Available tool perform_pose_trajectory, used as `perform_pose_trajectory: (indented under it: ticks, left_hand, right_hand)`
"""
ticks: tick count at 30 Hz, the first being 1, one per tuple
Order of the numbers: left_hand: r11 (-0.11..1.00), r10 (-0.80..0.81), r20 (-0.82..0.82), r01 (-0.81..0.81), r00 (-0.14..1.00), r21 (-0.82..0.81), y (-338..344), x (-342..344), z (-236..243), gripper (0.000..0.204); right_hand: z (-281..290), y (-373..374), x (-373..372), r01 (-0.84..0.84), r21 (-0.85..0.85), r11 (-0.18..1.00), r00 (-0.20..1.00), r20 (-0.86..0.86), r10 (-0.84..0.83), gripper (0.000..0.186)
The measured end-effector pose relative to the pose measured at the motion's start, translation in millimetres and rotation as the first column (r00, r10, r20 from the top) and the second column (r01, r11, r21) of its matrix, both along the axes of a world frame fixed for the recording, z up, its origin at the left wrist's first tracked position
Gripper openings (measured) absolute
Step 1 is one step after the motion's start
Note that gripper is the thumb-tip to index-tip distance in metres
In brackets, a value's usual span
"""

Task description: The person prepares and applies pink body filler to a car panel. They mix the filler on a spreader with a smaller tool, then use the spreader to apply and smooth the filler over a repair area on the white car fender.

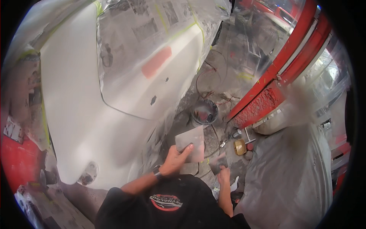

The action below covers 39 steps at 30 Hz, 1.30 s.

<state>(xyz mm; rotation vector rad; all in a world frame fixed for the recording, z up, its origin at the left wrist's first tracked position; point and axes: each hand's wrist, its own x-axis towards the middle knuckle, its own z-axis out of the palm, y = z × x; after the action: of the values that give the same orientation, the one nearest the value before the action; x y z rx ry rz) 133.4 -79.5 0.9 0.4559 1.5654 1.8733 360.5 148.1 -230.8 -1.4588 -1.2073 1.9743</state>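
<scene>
My left hand (pixel 177 156) holds a light grey-pink square sheet (pixel 196 139) by its lower edge, thumb on top, beside the white primed body panel (pixel 68 95) of a vehicle. Lower and to the right, my right hand (pixel 223 173) grips a darker grey rectangular piece (pixel 215 162), perhaps a sheet or flat pad. The panel has a pink patch (pixel 156 62) and small dark spots (pixel 153 100); taped, crinkled masking plastic (pixel 137 26) covers the area above it.
A dark bucket (pixel 204 112) stands on the grey floor (pixel 217 68) among hoses. A yellowish tray (pixel 239 146) and small items lie near a red post (pixel 267 84). Grey draped sheeting (pixel 289 164) is at the right, and a red surface (pixel 15 164) at the far left.
</scene>
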Motion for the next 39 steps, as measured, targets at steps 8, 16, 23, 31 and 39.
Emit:
perform_pose_trajectory:
  ticks: [8,16,23,31,39]
  left_hand:
    - [0.909,0.399,0.296,-0.416,0.868,-0.006,-75,91,-35,0.032]
    - [0.904,0.425,0.236,-0.396,0.874,-0.161,-119,126,-13,0.040]
    - [0.938,0.320,0.350,-0.346,0.880,0.012,-120,119,-15,0.037]
    - [0.949,0.292,0.151,-0.305,0.945,0.077,-159,98,12,0.032]
    - [0.946,0.257,0.277,-0.300,0.926,0.124,-238,76,-5,0.032]
  right_hand:
    - [12,-33,-11,-0.285,-0.086,0.955,0.939,-0.223,0.260,0.031]
    - [79,-84,-9,-0.325,0.046,0.944,0.882,-0.346,0.321,0.031]
    - [146,-125,-6,-0.204,0.074,0.976,0.815,-0.540,0.211,0.037]
    - [259,-240,-13,-0.461,0.862,0.213,0.656,0.169,0.735,0.060]
    - [186,-286,15,-0.712,0.701,-0.036,0.544,0.583,0.604,0.067]
